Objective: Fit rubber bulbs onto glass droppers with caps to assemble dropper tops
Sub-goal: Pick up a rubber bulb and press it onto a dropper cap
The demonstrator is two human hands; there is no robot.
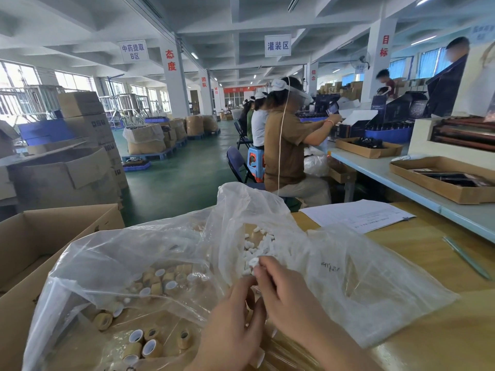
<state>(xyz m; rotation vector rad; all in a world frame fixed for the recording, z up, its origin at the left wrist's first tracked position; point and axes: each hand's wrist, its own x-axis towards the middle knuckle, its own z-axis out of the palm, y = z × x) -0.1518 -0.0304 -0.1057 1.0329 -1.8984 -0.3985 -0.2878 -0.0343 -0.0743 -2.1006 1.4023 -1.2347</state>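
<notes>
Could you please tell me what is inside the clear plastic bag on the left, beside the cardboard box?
Tan caps with white liners lie loose inside the clear plastic bag. Folds of the film and the left hand cover whatever lies further right.

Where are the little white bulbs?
In the head view, the white bulbs lie mid-frame inside the clear plastic bag, just beyond the right hand, right of the tan caps.

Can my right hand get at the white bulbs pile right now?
Probably yes: the white bulbs pile lies just past the right hand, with nothing visibly over it, though it holds one bulb.
</notes>
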